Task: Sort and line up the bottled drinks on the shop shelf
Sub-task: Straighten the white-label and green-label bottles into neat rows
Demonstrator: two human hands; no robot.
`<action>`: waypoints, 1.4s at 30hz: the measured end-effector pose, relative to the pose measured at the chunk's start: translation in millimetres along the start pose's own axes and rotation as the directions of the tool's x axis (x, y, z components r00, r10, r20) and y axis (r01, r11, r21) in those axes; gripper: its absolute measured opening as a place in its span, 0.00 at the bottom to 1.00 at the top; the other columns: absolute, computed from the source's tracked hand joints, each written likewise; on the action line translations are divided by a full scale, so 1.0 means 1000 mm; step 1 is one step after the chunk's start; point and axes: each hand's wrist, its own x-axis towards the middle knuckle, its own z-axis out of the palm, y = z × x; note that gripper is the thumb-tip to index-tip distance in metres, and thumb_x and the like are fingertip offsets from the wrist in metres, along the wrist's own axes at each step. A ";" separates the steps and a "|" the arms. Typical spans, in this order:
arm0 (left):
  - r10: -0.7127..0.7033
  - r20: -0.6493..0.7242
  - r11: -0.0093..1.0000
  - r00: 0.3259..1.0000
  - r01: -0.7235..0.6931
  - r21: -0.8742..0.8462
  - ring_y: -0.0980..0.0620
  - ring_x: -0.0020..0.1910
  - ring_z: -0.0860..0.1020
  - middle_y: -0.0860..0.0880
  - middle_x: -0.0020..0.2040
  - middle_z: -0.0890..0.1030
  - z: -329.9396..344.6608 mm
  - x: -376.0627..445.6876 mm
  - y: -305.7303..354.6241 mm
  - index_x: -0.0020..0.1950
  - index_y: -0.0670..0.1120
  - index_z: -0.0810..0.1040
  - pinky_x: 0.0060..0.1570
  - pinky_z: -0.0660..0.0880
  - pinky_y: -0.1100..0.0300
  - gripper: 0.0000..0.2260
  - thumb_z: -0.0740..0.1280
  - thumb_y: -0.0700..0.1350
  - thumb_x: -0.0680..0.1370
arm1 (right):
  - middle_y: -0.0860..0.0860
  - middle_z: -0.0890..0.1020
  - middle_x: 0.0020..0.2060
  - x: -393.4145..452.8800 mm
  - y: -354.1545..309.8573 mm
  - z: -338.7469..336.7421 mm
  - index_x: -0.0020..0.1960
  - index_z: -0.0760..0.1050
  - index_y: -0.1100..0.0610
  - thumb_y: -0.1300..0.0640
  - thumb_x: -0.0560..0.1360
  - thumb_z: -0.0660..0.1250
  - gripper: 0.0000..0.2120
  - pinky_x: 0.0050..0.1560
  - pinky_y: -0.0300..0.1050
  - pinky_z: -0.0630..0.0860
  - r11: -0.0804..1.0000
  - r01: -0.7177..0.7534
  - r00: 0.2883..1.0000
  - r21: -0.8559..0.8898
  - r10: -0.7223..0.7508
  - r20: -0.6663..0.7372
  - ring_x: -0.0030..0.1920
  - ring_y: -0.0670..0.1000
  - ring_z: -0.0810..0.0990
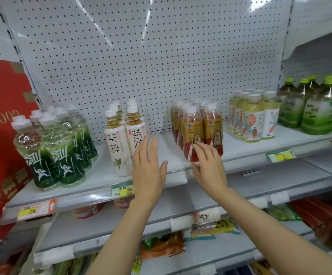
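Bottled drinks stand in groups on the grey shelf (93, 177). From left: green-labelled bottles (52, 147), white-labelled tea bottles (119, 145), gold-and-red labelled bottles (196, 132), pale yellow bottles with picture labels (254, 118), and green-capped bottles (315, 108). My left hand (148, 169) is held flat with straight fingers just right of the white-labelled bottles, holding nothing. My right hand (210, 165) reaches with straight fingers to the front gold-and-red bottle, fingertips at its lower label. That bottle leans slightly.
A red cardboard box (0, 120) stands at the shelf's left end. Price tags (280, 155) sit along the shelf's front rail. Lower shelves hold packaged snacks (161, 245). The pegboard back wall (151, 56) rises behind the bottles.
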 end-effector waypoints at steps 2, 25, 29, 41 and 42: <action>-0.011 0.101 1.000 0.995 0.011 -0.004 0.39 0.75 0.64 0.40 0.77 0.65 0.015 -0.002 0.020 0.78 0.41 0.63 0.73 0.62 0.46 0.35 0.73 0.47 0.76 | 0.59 0.75 0.66 -0.002 0.022 -0.010 0.69 0.71 0.63 0.62 0.70 0.74 0.29 0.65 0.57 0.73 0.999 -0.041 0.999 -0.005 0.041 0.018 0.65 0.61 0.72; -0.140 0.341 0.941 0.930 0.232 -0.246 0.39 0.64 0.75 0.41 0.72 0.70 0.088 0.052 0.068 0.81 0.46 0.47 0.58 0.77 0.42 0.44 0.73 0.49 0.76 | 0.55 0.69 0.68 0.040 0.071 -0.003 0.78 0.51 0.53 0.57 0.73 0.72 0.41 0.58 0.57 0.76 0.927 -0.326 0.945 0.188 0.313 0.094 0.64 0.57 0.73; -0.143 0.336 0.948 0.931 0.226 -0.224 0.39 0.63 0.76 0.41 0.69 0.71 0.090 0.049 0.069 0.81 0.46 0.48 0.55 0.76 0.43 0.43 0.73 0.48 0.76 | 0.52 0.69 0.69 0.038 0.081 -0.003 0.77 0.54 0.53 0.55 0.73 0.72 0.40 0.62 0.56 0.74 0.927 -0.318 0.945 0.198 0.295 0.137 0.66 0.54 0.71; 0.085 -0.286 0.979 0.954 -0.133 -0.152 0.40 0.73 0.62 0.39 0.75 0.63 0.123 0.062 0.192 0.77 0.39 0.64 0.76 0.53 0.55 0.32 0.71 0.47 0.76 | 0.58 0.79 0.61 0.027 0.210 -0.047 0.69 0.72 0.61 0.57 0.73 0.73 0.26 0.55 0.53 0.77 0.993 -0.021 0.997 0.115 0.012 0.076 0.61 0.60 0.77; 0.083 -0.238 0.977 0.968 -0.126 -0.170 0.40 0.73 0.62 0.40 0.75 0.63 0.133 0.063 0.209 0.77 0.38 0.64 0.76 0.55 0.54 0.32 0.71 0.47 0.77 | 0.58 0.79 0.60 0.028 0.230 -0.053 0.68 0.73 0.61 0.57 0.72 0.73 0.26 0.54 0.53 0.77 0.994 -0.009 0.999 0.110 0.003 0.054 0.60 0.60 0.77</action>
